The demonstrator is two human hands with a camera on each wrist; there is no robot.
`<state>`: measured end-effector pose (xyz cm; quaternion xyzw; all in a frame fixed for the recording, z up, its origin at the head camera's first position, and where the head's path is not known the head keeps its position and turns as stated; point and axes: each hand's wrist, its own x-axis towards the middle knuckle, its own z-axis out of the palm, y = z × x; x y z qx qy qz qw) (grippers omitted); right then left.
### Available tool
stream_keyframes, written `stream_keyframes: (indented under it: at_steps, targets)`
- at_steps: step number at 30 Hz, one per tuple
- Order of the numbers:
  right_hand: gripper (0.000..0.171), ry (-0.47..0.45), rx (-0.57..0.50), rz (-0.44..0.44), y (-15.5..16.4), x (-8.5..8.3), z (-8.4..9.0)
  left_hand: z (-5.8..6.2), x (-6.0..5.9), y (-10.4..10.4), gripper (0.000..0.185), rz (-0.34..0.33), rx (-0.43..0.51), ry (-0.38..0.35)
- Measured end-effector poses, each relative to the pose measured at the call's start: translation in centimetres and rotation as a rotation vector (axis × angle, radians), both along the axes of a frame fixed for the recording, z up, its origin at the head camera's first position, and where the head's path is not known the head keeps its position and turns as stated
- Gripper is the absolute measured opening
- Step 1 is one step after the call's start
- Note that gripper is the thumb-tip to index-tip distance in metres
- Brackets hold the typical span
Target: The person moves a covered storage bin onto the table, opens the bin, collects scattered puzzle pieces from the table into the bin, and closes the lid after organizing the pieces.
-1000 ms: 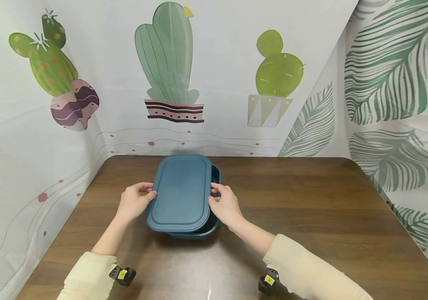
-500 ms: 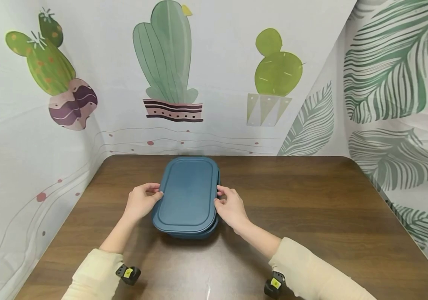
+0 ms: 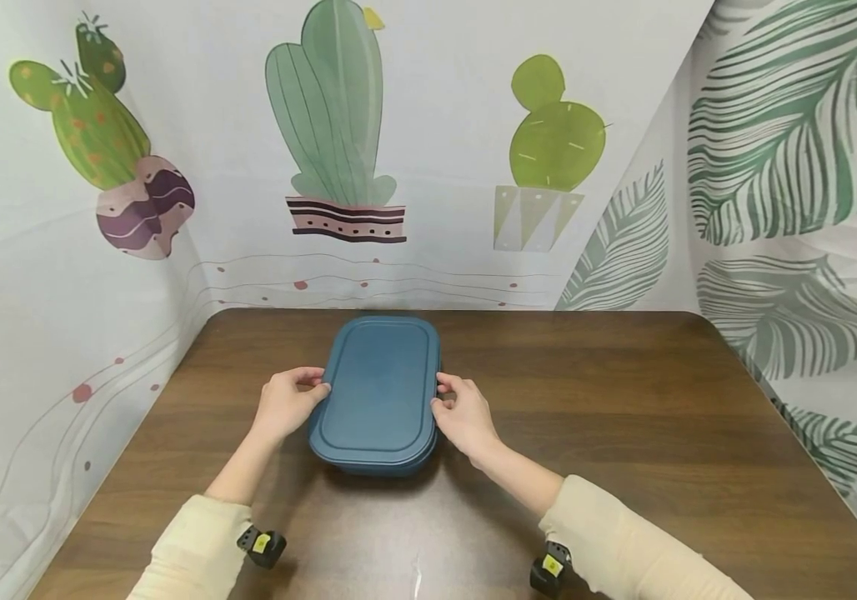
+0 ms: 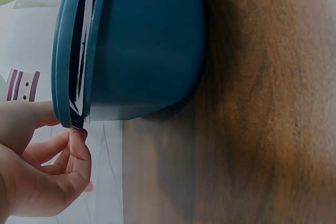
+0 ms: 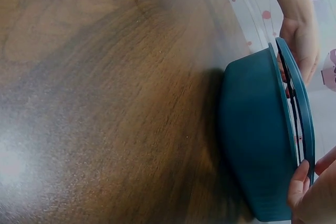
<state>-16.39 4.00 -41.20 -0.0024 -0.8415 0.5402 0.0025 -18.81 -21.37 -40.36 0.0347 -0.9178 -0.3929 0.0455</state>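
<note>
A dark blue rectangular lid (image 3: 379, 387) lies over a matching blue container (image 3: 374, 468) in the middle of the brown table (image 3: 623, 400). My left hand (image 3: 312, 385) pinches the lid's left edge, and my right hand (image 3: 445, 393) pinches its right edge. In the left wrist view a thin gap shows between the lid (image 4: 62, 51) and the container's rim (image 4: 152, 45), with my left hand (image 4: 63, 145) curled at the lid's edge. The right wrist view shows the same gap between lid (image 5: 303, 108) and container (image 5: 252, 145), with my right hand (image 5: 307, 182) at the edge.
Cloth walls printed with cacti (image 3: 327, 100) and leaves (image 3: 789, 125) close in the table at the back, left and right. Small black wrist cameras (image 3: 262, 546) sit at both cream sleeves near the front edge. Bare wood lies to the right of the container.
Both hands have slid the lid to the right and lowered it, so it now covers the container squarely instead of hanging off its left side.
</note>
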Motion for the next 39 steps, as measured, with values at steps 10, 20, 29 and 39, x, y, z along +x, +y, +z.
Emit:
stream_keyframes:
  at_steps: [10,20,29,39]
  targets:
    - [0.041,-0.003,0.01,-0.013,0.25,-0.05,-0.17,-0.38,-0.32,0.35,0.028,-0.004,-0.006,-0.002]
    - [0.041,-0.002,0.026,-0.011,0.33,-0.15,-0.44,-0.49,-0.39,0.42,0.028,-0.002,-0.004,-0.007]
    - [0.041,-0.009,0.018,0.004,0.31,-0.25,-0.53,-0.5,-0.35,0.37,0.028,-0.005,-0.007,-0.01]
    - [0.041,0.008,0.021,0.016,0.4,-0.07,-0.66,-0.65,-0.28,0.27,0.029,-0.012,-0.007,-0.022]
